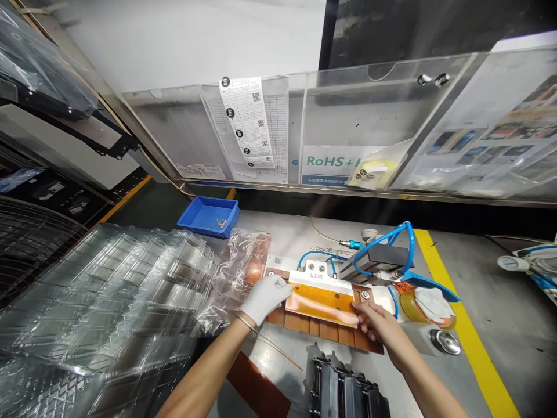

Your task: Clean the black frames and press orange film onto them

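A glossy amber film sheet [324, 303] lies against the front of a metal block [319, 277] labelled "JJ-25070". Beneath them is a brown grooved base plate [322, 332]. My left hand [265, 299], in a white glove, has its thumb and fingers closed at the film's left edge. At the lower right corner, my right hand [376, 324], bare, pinches the film between thumb and fingers. Blue air hoses [319, 253] run to the block. Several black plastic parts [346, 386] lie on the bench close to me.
Stacked clear plastic trays [130, 302] fill the left side, beside a crinkled plastic bag [232, 273]. A blue bin [209, 216] stands behind. To the right are a tape roll [411, 310], a metal-topped bottle [444, 341] and yellow floor-style tape [483, 366]. An acrylic document holder [300, 128] spans the back.
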`<state>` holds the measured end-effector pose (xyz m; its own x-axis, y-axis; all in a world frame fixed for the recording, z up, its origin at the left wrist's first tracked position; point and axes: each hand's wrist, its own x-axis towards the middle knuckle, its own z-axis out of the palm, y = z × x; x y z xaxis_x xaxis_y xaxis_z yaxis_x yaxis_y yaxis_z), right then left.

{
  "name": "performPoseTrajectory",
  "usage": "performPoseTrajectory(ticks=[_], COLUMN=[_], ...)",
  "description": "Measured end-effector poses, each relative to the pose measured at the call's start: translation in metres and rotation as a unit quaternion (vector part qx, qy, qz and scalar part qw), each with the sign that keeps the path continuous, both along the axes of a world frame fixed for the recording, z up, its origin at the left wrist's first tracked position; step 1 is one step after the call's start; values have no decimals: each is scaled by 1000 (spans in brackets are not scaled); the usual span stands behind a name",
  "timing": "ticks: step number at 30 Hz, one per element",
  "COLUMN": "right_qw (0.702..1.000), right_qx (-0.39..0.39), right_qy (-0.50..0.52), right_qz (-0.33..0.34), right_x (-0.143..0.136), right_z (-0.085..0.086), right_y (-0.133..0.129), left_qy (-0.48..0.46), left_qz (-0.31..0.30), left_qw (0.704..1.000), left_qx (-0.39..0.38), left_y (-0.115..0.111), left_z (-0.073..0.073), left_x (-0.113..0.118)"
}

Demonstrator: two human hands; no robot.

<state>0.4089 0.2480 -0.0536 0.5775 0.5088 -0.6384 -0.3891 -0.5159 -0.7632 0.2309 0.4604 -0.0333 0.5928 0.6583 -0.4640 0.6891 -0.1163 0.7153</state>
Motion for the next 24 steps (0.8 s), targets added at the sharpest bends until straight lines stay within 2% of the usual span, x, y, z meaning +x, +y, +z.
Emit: performPoseTrajectory(ticks=[7,14,18,24], right_qw=[1000,996,994,995], right_qx=[-28,-64,-73,-60], right_qy=[2,32,37,37], right_qz=[7,53,66,67], right_x=[4,14,18,19], right_z=[1,17,21,17], right_y=[4,-1,-4,-8], left_qy=[-11,-25,-36,-35], left_qz=[31,48,56,52], left_qw=[999,994,993,994], left_qx=[-16,-91,-97,-86], left_y=[-2,-6,-8,-9], left_z=[8,12,15,22], left_x=[0,-2,-1,0])
